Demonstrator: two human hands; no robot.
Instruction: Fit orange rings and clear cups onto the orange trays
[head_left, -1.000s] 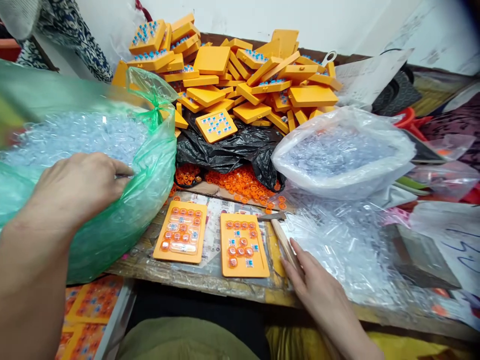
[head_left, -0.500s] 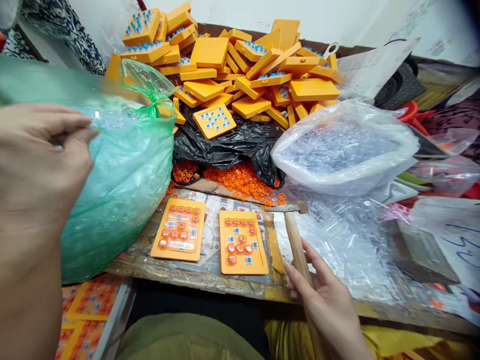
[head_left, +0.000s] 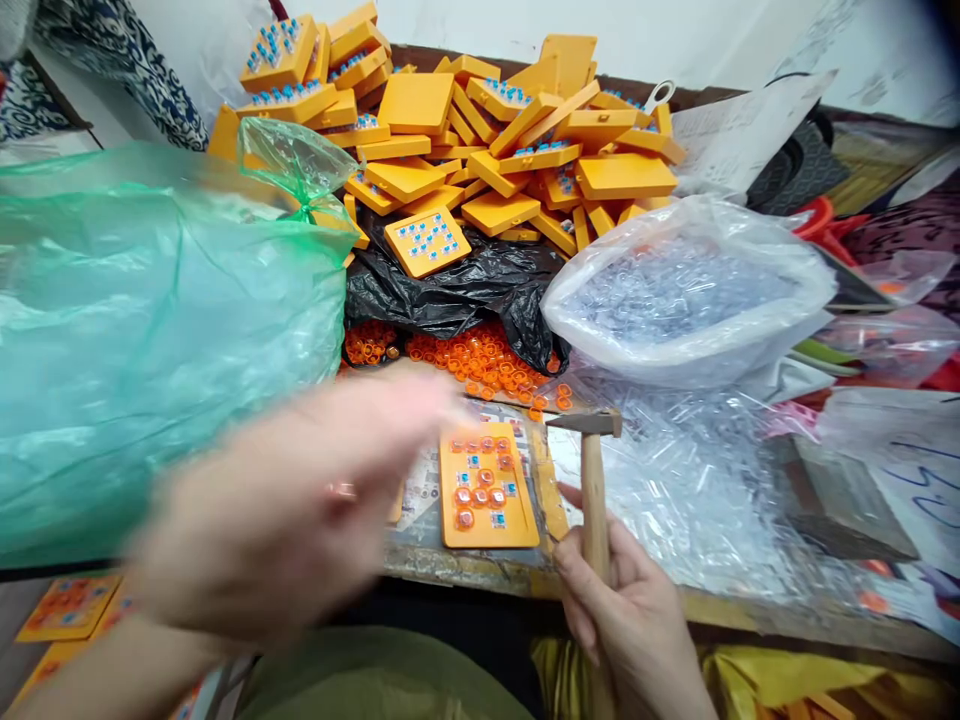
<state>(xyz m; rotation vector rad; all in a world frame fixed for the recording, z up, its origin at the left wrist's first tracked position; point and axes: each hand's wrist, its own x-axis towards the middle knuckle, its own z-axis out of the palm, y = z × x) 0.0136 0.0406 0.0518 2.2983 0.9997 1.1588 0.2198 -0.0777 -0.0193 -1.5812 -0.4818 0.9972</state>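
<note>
My right hand [head_left: 619, 590] is wrapped round the wooden handle of a hammer [head_left: 594, 480], whose metal head is up at the table's working edge. A yellow panel [head_left: 489, 530] lies flat left of the hammer, with several orange transparent caps and small blue-and-clear parts on it. My left hand [head_left: 300, 490] is smeared by motion over the left part of the table, its fingertips near the panel's upper left corner. Whether it holds anything is not clear. A second yellow panel [head_left: 396, 508] is almost wholly hidden behind it.
Orange caps [head_left: 487, 360] spill from a black plastic bag [head_left: 450, 290]. Behind it rises a heap of yellow panels [head_left: 416, 105]. A green bag [head_left: 150, 330] stands left, an open white bag [head_left: 690, 350] of clear parts right, and loose clear parts [head_left: 705, 500] lie below that.
My left hand has swung from the green bag rightward and down over the left panel, covering it. The hammer has become more upright in my right hand.
</note>
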